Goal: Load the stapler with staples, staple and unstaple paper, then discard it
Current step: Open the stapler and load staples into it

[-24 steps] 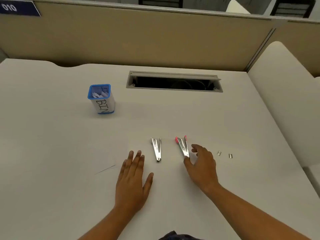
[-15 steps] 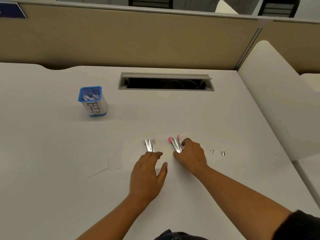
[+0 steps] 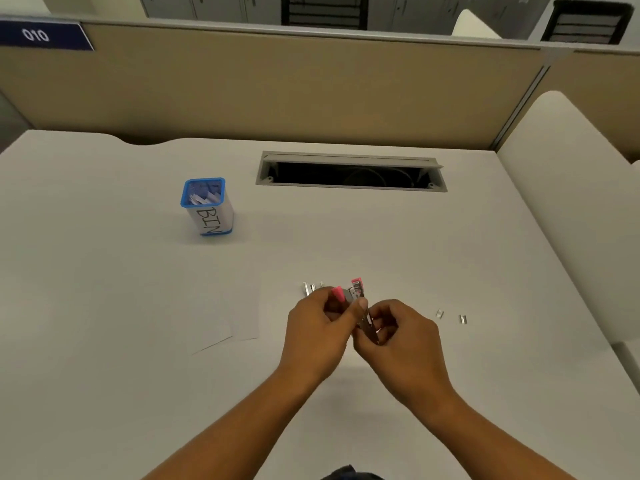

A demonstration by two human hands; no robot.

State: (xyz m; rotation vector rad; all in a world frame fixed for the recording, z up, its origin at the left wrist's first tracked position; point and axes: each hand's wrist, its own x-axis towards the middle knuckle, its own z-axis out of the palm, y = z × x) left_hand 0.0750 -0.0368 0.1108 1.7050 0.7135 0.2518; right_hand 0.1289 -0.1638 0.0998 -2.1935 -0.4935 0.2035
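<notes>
The small metal stapler [image 3: 353, 295] with pink tips is lifted off the desk, spread open, held between both hands. My left hand [image 3: 317, 332] grips its left pink arm; my right hand [image 3: 398, 336] pinches its hinge end. Behind my left hand, the all-metal staple remover [image 3: 310, 288] lies on the desk, mostly hidden. Two small staple strips [image 3: 440, 313] [image 3: 463, 319] lie to the right. White paper sheets [image 3: 225, 317] lie flat to the left of my hands. The blue-rimmed cup marked BIN [image 3: 207, 206] stands at the back left with paper scraps inside.
An open cable slot [image 3: 349, 173] is cut into the white desk [image 3: 104, 306] at the back. A beige partition [image 3: 277, 84] closes the far edge, and a second desk panel [image 3: 571, 202] rises on the right.
Both hands have closed on the pink-tipped stapler and raised it from the desk. My left hand moved right from beside the metal tool to the stapler.
</notes>
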